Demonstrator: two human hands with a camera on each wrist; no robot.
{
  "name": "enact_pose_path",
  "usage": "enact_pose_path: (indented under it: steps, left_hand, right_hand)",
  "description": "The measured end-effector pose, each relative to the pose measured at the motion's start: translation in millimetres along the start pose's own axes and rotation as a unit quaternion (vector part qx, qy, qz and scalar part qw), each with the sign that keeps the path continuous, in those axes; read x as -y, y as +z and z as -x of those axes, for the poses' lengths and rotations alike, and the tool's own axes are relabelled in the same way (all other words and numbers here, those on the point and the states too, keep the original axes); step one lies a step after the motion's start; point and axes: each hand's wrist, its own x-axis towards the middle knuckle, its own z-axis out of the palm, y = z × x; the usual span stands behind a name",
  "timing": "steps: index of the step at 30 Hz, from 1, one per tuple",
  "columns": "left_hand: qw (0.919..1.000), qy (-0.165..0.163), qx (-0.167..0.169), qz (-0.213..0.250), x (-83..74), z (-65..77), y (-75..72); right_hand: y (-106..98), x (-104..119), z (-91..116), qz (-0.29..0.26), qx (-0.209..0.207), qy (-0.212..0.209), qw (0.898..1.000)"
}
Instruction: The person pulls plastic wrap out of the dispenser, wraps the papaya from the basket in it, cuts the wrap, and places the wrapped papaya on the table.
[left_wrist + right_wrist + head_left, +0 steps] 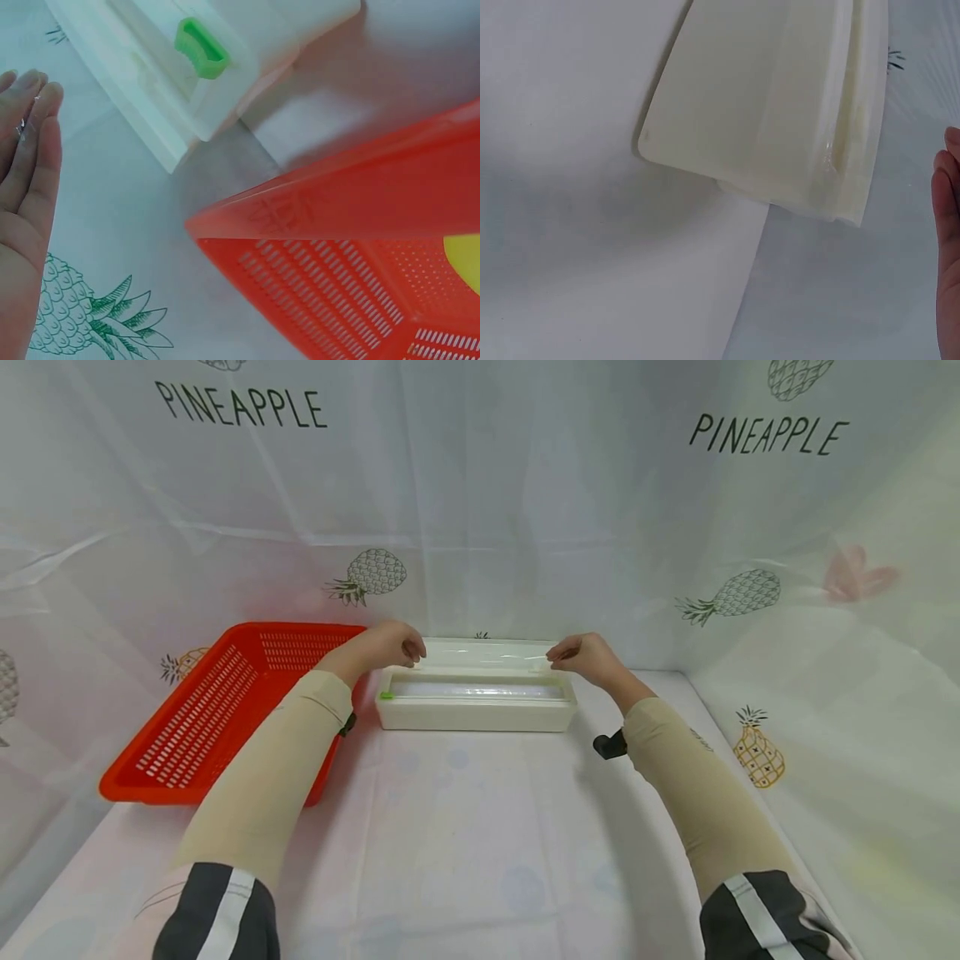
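Observation:
A white cling film dispenser (474, 718) stands at the back of the table with its lid (480, 646) raised. Inside lies a roll of clear film, and a green slider (201, 49) sits at the dispenser's left end. Above the left end, my left hand (386, 647) pinches the clear cling film (22, 129), a crumpled bit of which shows between the fingers. My right hand (588, 658) pinches at the film's other side, above the dispenser's right end. Only part of the right hand's fingers (946, 202) appears in the right wrist view. The transparent film between the hands is hard to make out.
Left of the dispenser, a red plastic basket (217, 789) stands under my left forearm, its edge close to the dispenser. Something yellow (463, 259) shows in the basket. A white sheet printed with pineapples (375, 572) hangs behind and at the sides.

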Motion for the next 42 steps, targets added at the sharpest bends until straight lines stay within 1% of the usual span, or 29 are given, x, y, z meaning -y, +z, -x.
enact_pose_path:
  steps: [1, 2, 5, 7, 9, 12, 16, 19, 23, 26, 31, 37, 42]
  left_hand:
    - [0.9999, -0.012, 0.001, 0.001, -7.3, 4.5, -2.0]
    - [0.9999, -0.013, -0.002, 0.005, -4.9, 3.4, -1.1]
    - [0.9993, 0.03, -0.01, 0.019, 41.4, -25.0, 9.4]
    - [0.9988, 0.038, -0.016, 0.028, 64.2, -40.0, 14.5]
    - [0.998, 0.045, -0.022, 0.038, 80.8, -50.9, 16.9]
    - [0.9985, 0.013, -0.041, 0.034, 79.3, -51.5, 16.7]
    - [0.9971, -0.017, -0.055, 0.05, 75.3, -47.4, 13.7]
    - [0.9946, -0.032, -0.074, 0.066, 72.2, -43.0, 12.0]
    - [0.9907, -0.044, -0.1, 0.081, 69.6, -41.8, 11.1]
    - [0.9879, -0.057, -0.106, 0.098, 68.9, -42.4, 10.8]
    - [0.9805, -0.065, -0.114, 0.146, 70.8, -41.8, 10.1]
    - [0.9674, -0.067, -0.134, 0.204, 72.5, -38.3, 10.0]
    - [0.9555, -0.081, -0.155, 0.237, 73.3, -34.5, 9.0]
  right_hand:
    - [-0.3, -0.1, -0.1, -0.002, -0.004, -0.001, 1.0]
    - [-0.6, -0.2, -0.1, -0.005, -0.009, -0.001, 1.0]
    - [-2.2, 0.3, 0.3, -0.004, -0.019, -0.005, 1.0]
    - [-3.6, 1.4, 0.8, -0.009, -0.024, -0.007, 1.0]
    - [-5.2, 2.9, 1.2, -0.015, -0.027, -0.008, 0.999]
    - [-7.9, 5.4, 0.9, -0.024, -0.035, -0.006, 0.999]
    - [-11.5, 8.5, -0.4, -0.036, -0.041, 0.001, 0.999]
    - [-13.8, 11.7, -0.7, -0.05, -0.04, 0.008, 0.998]
    - [-18.1, 18.2, 0.6, -0.061, -0.039, 0.012, 0.997]
    - [-21.4, 22.8, 1.0, -0.065, -0.036, 0.012, 0.997]
    - [-25.2, 27.7, 0.9, -0.065, -0.038, 0.01, 0.997]
    - [-29.2, 29.8, 0.0, -0.078, -0.049, 0.008, 0.996]
    - [-31.5, 30.8, -0.9, -0.081, -0.059, 0.012, 0.995]
